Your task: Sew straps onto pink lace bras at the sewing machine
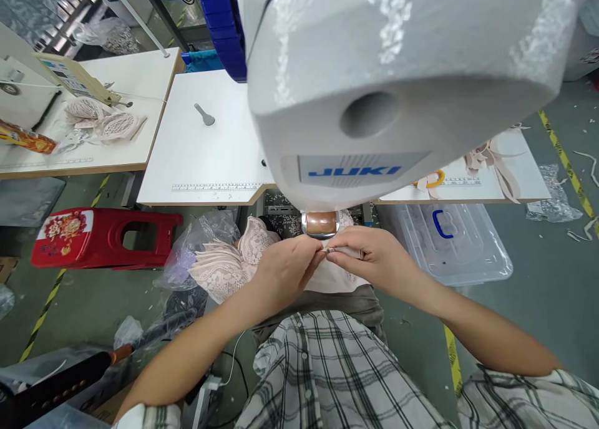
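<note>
JUKI machine head (407,73) nearest, pale grey, above the white counter (206,161). Below it my two hands meet — left hand (285,267) closed, thumb and finger pinching one end of a small pale strip (349,252); right hand (381,257) gripping the same strip from the other side. Strip sits near a brown-faced metal part (321,224), over pale fabric (337,282) on my lap. Lace pieces (222,270) stacked beside my left hand — red stool (107,236) farther left, clear lidded box (463,248) to the right.
</note>
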Available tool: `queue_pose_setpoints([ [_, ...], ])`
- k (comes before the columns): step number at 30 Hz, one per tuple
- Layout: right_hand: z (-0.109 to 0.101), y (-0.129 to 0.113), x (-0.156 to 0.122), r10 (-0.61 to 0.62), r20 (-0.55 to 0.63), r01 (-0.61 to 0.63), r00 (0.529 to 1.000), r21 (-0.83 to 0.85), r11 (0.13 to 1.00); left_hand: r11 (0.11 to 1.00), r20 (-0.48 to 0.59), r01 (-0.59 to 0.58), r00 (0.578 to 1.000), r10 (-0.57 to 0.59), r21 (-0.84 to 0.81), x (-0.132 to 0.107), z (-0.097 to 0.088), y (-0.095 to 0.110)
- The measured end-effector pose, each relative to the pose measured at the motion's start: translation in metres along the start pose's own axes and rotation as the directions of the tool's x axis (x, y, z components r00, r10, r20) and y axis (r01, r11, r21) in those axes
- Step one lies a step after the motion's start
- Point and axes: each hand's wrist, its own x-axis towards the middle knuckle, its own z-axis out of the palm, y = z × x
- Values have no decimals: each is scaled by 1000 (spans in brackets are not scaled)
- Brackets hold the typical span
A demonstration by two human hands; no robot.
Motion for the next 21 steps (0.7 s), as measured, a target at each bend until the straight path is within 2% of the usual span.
queue_pose_setpoints([
  [3,-6,-4,8,-76,-76,67,994,-124,990,999,-63,24,998,-22,36,1,8,2],
  [6,-16,-10,26,-56,-39,47,998,-199,979,989,-145,128,983,-116,77,3,11,-5],
  [7,-19,-12,33,-34,-23,28,999,-220,975,984,-185,126,977,-102,123,4,11,-9],
  [9,-24,-16,42,-2,-1,2,1000,-266,964,969,-263,-6,962,74,248,3,11,-20],
  [11,-26,-19,47,5,17,1,1000,-306,952,914,-282,-199,909,307,352,2,10,-32],
  [13,-26,-20,48,13,30,-2,999,-326,945,859,-261,-309,862,434,408,1,9,-40],
  [17,-25,-22,46,5,33,6,999,-328,945,825,-191,-347,864,466,446,1,7,-46],
  [21,-24,-23,46,5,38,9,999,-345,939,834,-178,-358,868,463,420,1,7,-45],
])
